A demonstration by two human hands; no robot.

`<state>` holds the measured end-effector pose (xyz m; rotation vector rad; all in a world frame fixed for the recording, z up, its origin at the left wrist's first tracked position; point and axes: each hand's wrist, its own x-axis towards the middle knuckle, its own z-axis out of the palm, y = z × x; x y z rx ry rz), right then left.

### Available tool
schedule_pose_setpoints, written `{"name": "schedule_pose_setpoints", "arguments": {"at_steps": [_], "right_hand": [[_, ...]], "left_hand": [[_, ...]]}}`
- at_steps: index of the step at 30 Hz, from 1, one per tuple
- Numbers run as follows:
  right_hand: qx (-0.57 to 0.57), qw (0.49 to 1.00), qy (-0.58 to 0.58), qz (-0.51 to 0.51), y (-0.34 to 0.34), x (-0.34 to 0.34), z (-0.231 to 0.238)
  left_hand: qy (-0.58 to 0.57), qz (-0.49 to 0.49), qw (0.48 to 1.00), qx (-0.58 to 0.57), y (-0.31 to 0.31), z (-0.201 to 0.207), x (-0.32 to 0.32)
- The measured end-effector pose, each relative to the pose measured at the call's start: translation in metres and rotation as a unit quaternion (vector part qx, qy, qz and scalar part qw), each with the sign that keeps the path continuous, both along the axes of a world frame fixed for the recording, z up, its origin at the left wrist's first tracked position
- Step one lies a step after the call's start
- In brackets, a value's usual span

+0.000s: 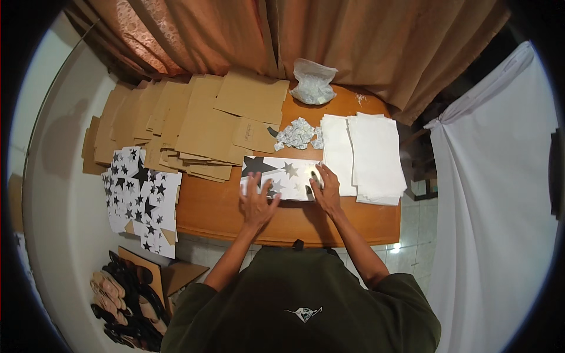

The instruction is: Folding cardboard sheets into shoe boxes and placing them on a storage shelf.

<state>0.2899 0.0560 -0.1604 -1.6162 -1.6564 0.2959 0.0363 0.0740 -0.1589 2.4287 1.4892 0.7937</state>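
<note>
A flat rectangular box (288, 170), white with black and grey stars, lies near the front edge of the wooden table in front of me. My left hand (256, 203) rests at its left end, fingers spread over the star print. At the right end is my right hand (327, 191), its fingers apart and touching the top and edge. Neither hand is wrapped round anything. Just beyond the box lies a heap of small silvery-white packets (297, 134). To its right are stacks of white sheets (376, 154).
Flat brown cardboard pieces (206, 126) cover the table's left side. Star-printed sheets (138, 197) hang over the left edge. A clear plastic bag (313, 88) of small packets stands at the back. Footwear (126, 300) is piled at lower left; a white cloth (488, 194) hangs at right.
</note>
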Motion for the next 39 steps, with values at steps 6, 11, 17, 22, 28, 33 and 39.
{"name": "schedule_pose_setpoints", "arguments": {"at_steps": [6,11,17,22,28,33,39], "right_hand": [[-0.167,0.960,0.222,-0.023,0.008,0.039,-0.037],[-0.202,0.939,0.267,0.085,0.040,0.059,-0.055],[-0.300,0.886,0.309,0.172,0.065,0.065,-0.069],[-0.291,0.847,0.369,0.248,0.052,0.064,-0.050],[-0.151,0.892,0.181,0.386,0.033,0.063,-0.023],[-0.137,0.861,0.190,0.451,-0.001,0.029,0.033],[-0.086,0.829,0.152,0.531,-0.059,-0.037,0.105]], "left_hand": [[-0.087,0.315,0.942,-0.074,-0.019,0.001,0.022],[-0.280,0.326,0.885,-0.178,-0.079,-0.029,0.101],[-0.478,0.320,0.737,-0.354,-0.090,-0.087,0.157],[-0.488,0.349,0.735,-0.317,-0.102,-0.046,0.165],[-0.329,0.368,0.863,-0.110,-0.132,-0.017,0.141],[-0.474,0.346,0.805,-0.091,-0.169,0.017,0.120],[-0.465,0.403,0.788,-0.002,-0.249,0.085,0.075]]}}
